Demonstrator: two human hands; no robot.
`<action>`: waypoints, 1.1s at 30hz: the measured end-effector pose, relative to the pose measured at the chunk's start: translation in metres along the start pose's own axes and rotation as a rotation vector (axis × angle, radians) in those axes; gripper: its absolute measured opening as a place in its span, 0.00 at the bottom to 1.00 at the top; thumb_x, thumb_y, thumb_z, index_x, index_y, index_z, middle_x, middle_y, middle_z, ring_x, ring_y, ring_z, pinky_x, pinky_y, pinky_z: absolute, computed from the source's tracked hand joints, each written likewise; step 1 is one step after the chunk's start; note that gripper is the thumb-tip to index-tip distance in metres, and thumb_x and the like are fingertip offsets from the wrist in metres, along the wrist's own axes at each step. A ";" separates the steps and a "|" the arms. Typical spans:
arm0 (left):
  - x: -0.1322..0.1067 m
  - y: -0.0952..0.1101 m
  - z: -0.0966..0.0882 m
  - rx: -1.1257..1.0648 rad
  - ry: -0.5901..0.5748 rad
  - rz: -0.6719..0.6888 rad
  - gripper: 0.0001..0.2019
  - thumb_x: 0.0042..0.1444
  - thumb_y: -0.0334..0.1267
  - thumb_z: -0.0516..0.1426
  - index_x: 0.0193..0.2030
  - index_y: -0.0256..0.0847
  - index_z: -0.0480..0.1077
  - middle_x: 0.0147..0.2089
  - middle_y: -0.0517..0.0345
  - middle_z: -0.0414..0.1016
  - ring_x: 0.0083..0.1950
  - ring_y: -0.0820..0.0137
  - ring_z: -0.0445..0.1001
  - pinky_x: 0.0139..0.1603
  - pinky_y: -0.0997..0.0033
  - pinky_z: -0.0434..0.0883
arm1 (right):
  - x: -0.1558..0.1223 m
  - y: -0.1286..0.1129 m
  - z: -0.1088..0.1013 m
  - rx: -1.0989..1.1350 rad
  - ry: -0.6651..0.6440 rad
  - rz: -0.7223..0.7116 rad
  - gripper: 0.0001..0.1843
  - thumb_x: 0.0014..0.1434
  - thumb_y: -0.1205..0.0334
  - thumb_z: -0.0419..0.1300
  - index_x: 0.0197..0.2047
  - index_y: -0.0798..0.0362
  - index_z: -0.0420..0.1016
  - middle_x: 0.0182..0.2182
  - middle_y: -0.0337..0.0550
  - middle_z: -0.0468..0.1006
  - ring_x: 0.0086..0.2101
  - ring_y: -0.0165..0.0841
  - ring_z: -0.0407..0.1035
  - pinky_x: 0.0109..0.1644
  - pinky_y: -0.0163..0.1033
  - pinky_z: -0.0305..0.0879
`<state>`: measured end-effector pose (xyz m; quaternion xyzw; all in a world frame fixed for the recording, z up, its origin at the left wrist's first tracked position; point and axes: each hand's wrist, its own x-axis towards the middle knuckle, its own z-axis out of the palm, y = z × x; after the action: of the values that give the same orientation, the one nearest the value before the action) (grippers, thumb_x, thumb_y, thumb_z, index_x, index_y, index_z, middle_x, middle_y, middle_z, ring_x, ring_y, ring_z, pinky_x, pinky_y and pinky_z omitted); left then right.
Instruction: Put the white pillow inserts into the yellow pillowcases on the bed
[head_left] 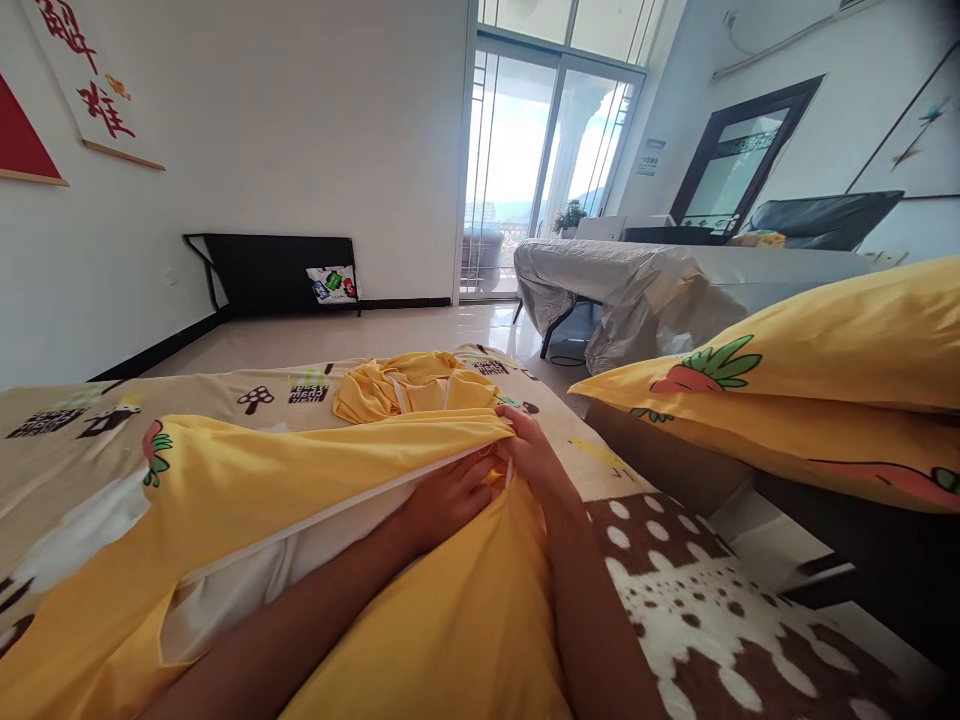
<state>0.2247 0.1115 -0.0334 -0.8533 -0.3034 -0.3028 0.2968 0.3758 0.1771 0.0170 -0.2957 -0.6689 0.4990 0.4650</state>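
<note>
A yellow pillowcase (465,610) with a carrot print at one corner lies across the bed in front of me, its long white-edged opening parted. My left hand (454,495) reaches across the opening, fingers curled at the pillowcase's edge near its far end. At that same end my right hand (529,445) pinches the yellow fabric between thumb and fingers. White material shows inside the opening, but whether it is lining or filling I cannot tell. Just beyond my hands sits a crumpled heap of yellow cloth (409,385).
Beneath is a patterned blanket (645,560) in beige, brown and white. Yellow pillows (847,350) with carrot prints are stacked at the right. Behind them stands a plastic-covered table (622,275). A folded black frame (277,270) leans against the far wall, left of a glass sliding door (517,150).
</note>
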 end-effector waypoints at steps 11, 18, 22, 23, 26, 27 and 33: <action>-0.005 0.005 -0.008 0.205 -0.051 -0.019 0.10 0.62 0.34 0.50 0.37 0.38 0.72 0.59 0.46 0.70 0.62 0.61 0.65 0.54 0.64 0.66 | 0.002 0.004 0.005 0.261 -0.045 0.201 0.19 0.43 0.50 0.65 0.37 0.51 0.74 0.27 0.38 0.76 0.30 0.35 0.71 0.32 0.36 0.66; -0.003 0.004 -0.010 0.077 -0.105 -0.177 0.10 0.62 0.35 0.48 0.39 0.38 0.71 0.51 0.45 0.74 0.52 0.60 0.72 0.47 0.63 0.71 | 0.004 0.003 0.010 0.238 0.028 0.185 0.22 0.42 0.47 0.66 0.37 0.51 0.74 0.28 0.39 0.78 0.32 0.37 0.72 0.35 0.38 0.68; -0.007 0.004 -0.022 -0.251 0.020 -0.304 0.11 0.62 0.34 0.49 0.47 0.37 0.69 0.51 0.46 0.74 0.53 0.65 0.71 0.54 0.65 0.68 | 0.002 0.000 0.010 0.328 -0.040 0.192 0.19 0.40 0.51 0.67 0.34 0.51 0.73 0.31 0.39 0.78 0.34 0.36 0.72 0.37 0.38 0.68; -0.007 0.005 -0.026 -0.347 0.048 -0.343 0.11 0.62 0.34 0.49 0.47 0.37 0.69 0.51 0.47 0.74 0.53 0.66 0.71 0.54 0.66 0.68 | 0.001 -0.001 0.010 0.352 -0.055 0.191 0.18 0.40 0.53 0.67 0.34 0.51 0.73 0.31 0.39 0.78 0.34 0.36 0.72 0.37 0.38 0.68; -0.003 0.013 -0.034 -0.669 0.062 -0.537 0.10 0.62 0.35 0.49 0.42 0.39 0.71 0.45 0.52 0.77 0.47 0.68 0.73 0.52 0.67 0.69 | -0.001 -0.004 0.010 0.366 -0.076 0.174 0.16 0.41 0.55 0.67 0.35 0.51 0.74 0.31 0.39 0.77 0.34 0.35 0.72 0.37 0.37 0.68; -0.001 0.015 -0.034 -0.778 0.056 -0.649 0.10 0.62 0.37 0.50 0.40 0.39 0.71 0.42 0.53 0.77 0.44 0.68 0.74 0.50 0.67 0.70 | -0.001 -0.006 0.009 0.350 -0.075 0.161 0.16 0.41 0.55 0.67 0.35 0.50 0.74 0.31 0.38 0.77 0.34 0.35 0.72 0.37 0.37 0.68; 0.010 0.016 -0.020 -1.184 0.112 -1.357 0.15 0.48 0.48 0.62 0.30 0.36 0.71 0.31 0.55 0.77 0.35 0.63 0.75 0.39 0.64 0.73 | -0.006 -0.016 0.010 0.127 -0.046 0.030 0.13 0.46 0.54 0.62 0.34 0.51 0.72 0.29 0.36 0.75 0.32 0.31 0.67 0.34 0.34 0.63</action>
<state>0.2357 0.0909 -0.0192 -0.4879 -0.5215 -0.5605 -0.4192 0.3699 0.1623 0.0298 -0.2641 -0.6417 0.5541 0.4599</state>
